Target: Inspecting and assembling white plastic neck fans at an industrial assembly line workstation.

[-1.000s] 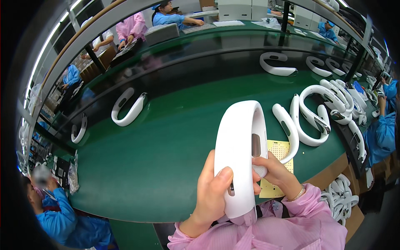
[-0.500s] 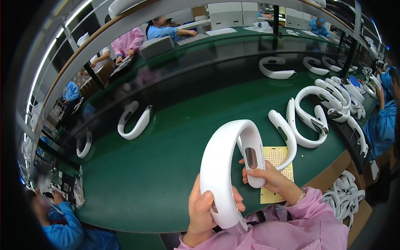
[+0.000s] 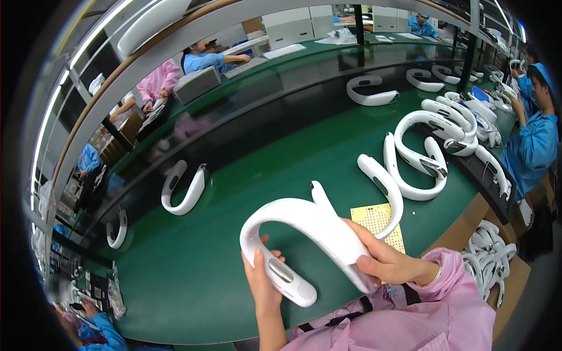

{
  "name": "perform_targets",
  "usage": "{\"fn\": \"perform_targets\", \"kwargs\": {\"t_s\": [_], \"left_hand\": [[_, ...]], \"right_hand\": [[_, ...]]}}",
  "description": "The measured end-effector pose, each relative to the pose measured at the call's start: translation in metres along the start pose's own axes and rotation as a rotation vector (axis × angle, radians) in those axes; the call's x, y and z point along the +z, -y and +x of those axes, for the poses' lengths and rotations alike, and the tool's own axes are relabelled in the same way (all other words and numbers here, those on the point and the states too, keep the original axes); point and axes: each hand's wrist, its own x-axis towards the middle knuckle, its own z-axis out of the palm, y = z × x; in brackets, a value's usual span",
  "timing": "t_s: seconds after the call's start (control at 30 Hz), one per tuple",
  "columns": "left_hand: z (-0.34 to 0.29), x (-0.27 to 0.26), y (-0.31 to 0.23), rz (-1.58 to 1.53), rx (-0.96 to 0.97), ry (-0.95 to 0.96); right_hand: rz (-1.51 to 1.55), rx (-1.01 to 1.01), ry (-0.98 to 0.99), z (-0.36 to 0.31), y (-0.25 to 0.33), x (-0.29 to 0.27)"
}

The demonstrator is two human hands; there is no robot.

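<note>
Between my hands is a white U-shaped neckband device [image 3: 293, 217], held just above the green bench, its curve away from me and its ends toward me. My left hand [image 3: 264, 275] wraps round the arm with the silver oval panel and perforated tip. On the other arm, near its end, my right hand [image 3: 380, 254] is closed with the thumb on top. Behind it a white arm with a dark tip [image 3: 322, 198] shows; I cannot tell whether it belongs to another neckband. A yellow printed sheet [image 3: 366, 219] lies beyond my right hand, partly under another white neckband [image 3: 391, 190].
More neckbands [image 3: 418, 190] are piled at the right, and single ones [image 3: 182, 205] stand along the dark strip. A cardboard box [image 3: 509, 292] of white neckbands sits at my right. Co-workers in blue [image 3: 530, 140] are at the right; a metal rail [image 3: 96, 111] crosses overhead.
The held neckband has been turned over and lowered; its silver-panel arm is now in my left hand, the other arm in my right. The whole view has shifted slightly.
</note>
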Motion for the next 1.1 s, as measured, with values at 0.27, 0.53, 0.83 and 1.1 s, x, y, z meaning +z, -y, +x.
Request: {"fn": "perform_targets", "kwargs": {"t_s": [0.27, 0.53, 0.83, 1.1], "left_hand": [[0.02, 0.004, 0.048, -0.267, -0.148, 0.268], [0.003, 0.016, 0.014, -0.099, -0.373, 0.313], [-0.001, -0.005, -0.03, 0.11, 0.148, 0.694], [0.006, 0.007, -0.042, 0.265, 0.207, 0.345]], "right_hand": [[-0.084, -0.24, 0.12, 0.013, 0.033, 0.022], [-0.967, -0.825, -0.399, 0.04, 0.039, 0.0], [-0.261, -0.488, -0.485, 0.041, -0.001, -0.052], [0.014, -0.065, -0.343, 0.044, 0.029, -0.042]]}}
